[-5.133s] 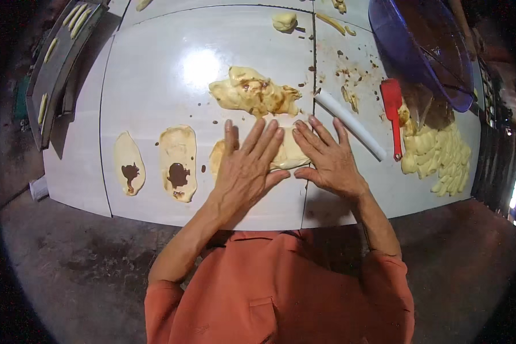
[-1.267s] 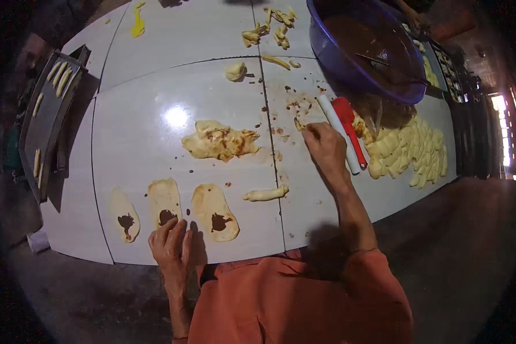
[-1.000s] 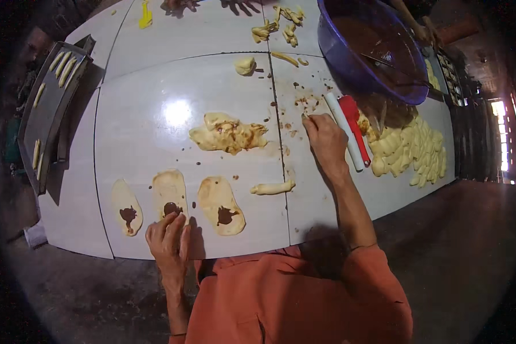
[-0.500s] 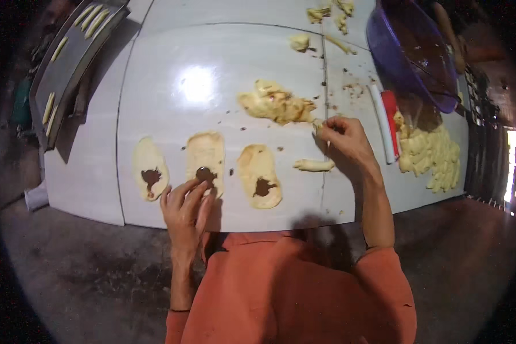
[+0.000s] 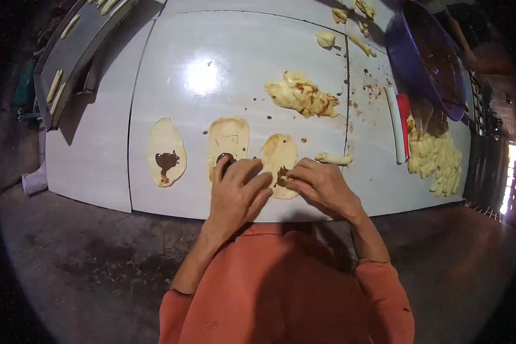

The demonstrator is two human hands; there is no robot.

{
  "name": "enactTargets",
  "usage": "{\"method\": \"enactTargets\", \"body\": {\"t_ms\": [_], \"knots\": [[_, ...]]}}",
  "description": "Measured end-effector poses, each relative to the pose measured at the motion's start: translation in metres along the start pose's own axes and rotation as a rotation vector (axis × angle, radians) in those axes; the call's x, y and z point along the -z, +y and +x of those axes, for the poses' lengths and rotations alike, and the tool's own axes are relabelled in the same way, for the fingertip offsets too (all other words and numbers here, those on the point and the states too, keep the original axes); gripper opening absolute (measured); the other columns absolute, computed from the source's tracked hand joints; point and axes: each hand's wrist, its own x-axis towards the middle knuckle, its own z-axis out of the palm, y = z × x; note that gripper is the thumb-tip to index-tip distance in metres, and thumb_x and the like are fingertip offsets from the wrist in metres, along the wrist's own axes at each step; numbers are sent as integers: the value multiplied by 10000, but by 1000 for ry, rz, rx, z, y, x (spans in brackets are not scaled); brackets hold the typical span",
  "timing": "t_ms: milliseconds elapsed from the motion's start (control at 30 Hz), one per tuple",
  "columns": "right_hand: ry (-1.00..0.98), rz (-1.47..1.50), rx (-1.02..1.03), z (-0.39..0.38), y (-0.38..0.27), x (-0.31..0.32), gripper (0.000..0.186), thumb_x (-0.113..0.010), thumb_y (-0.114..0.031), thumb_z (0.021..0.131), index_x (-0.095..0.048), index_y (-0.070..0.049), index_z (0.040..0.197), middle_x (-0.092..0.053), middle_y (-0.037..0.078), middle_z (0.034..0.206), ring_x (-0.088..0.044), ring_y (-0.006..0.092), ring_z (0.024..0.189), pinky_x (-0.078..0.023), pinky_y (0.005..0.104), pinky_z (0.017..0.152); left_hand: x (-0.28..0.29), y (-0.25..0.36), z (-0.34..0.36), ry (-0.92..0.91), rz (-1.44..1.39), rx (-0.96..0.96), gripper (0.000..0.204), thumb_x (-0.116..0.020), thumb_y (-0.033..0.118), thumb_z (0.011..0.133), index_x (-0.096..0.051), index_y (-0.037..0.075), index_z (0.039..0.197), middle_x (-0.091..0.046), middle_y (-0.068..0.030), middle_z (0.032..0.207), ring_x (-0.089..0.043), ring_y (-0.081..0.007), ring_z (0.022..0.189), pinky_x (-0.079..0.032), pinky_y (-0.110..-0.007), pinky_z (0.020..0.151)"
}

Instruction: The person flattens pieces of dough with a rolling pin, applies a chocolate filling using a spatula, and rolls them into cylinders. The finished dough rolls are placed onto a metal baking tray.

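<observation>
- Three flattened pieces of dough, pale and roughly oval, lay side by side on the white table point(image 5: 235, 46) near the person's edge: a left piece point(image 5: 165, 136), a middle piece point(image 5: 229, 132) and a right piece point(image 5: 280, 148).
- Each bore one glossy dark brown patch point(image 5: 167, 161) toward its near end; the left one's spread unevenly.
- The left hand point(image 5: 235, 192) covered the middle piece's near end, fingers bent; whether they gripped anything, I could not tell.
- The right hand point(image 5: 324, 186) had thumb and fingertips gathered at the right piece's patch; their hold was unclear.
- One rolled piece point(image 5: 333, 159) lay just beyond the right hand.
- Farther off: one streaked dough mound point(image 5: 304, 96) and one small dough lump point(image 5: 325, 39).
- To the right: one white rod point(image 5: 394, 123), one red spatula point(image 5: 403, 123), one blue basin point(image 5: 397, 46) and one heap of overlapping dough pieces point(image 5: 438, 160), uncountable.
</observation>
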Motion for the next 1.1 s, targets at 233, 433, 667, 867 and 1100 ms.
{"method": "enactTargets", "body": {"t_ms": [233, 433, 667, 867, 1100], "knots": [[-2, -68, -9, -11, 7, -8, 235, -714, -249, 953, -740, -91, 1124, -677, 74, 1016, -702, 295, 830, -571, 398, 707, -19, 3, 20, 23, 1, -62, 264, -804, 234, 842, -759, 148, 1088, -636, -116, 1286, -566, -326, 1277, -355, -605, 1122], [78, -97, -37, -17, 12, -3, 173, -737, -251, 927, -707, -110, 1022, -647, 66, 969, -687, 300, 802, -558, 405, 680, -15, 3, 22, -27, 4, -82, 204, -815, 196, 810, -773, 138, 1001, -633, -129, 1314, -552, -334, 1291, -345, -598, 1133], [46, -194, 18, -9, 10, -9, 201, -706, -212, 932, -703, -125, 1114, -648, 51, 965, -695, 282, 789, -566, 401, 652, -16, 5, 24, -39, 28, -94, 161, -819, 209, 823, -764, 126, 949, -616, -93, 1332, -513, -298, 1331, -346, -567, 1136], [49, -157, 34, -11, 6, -3, 204, -702, -167, 909, -738, -101, 1098, -683, 65, 956, -699, 281, 775, -561, 390, 656, -16, -1, 10, -15, 30, -63, 149, -818, 219, 814, -750, 121, 904, -633, -107, 1340, -530, -327, 1326, -336, -592, 1142], [30, -356, 43, -9, 1, -7, 139, -699, -162, 909, -710, -88, 1026, -667, 63, 915, -693, 274, 738, -553, 389, 623, -16, 4, 15, -49, 14, -53, 361, -789, 239, 852, -685, 144, 1184, -588, -94, 1351, -506, -308, 1336, -318, -582, 1157]]}}
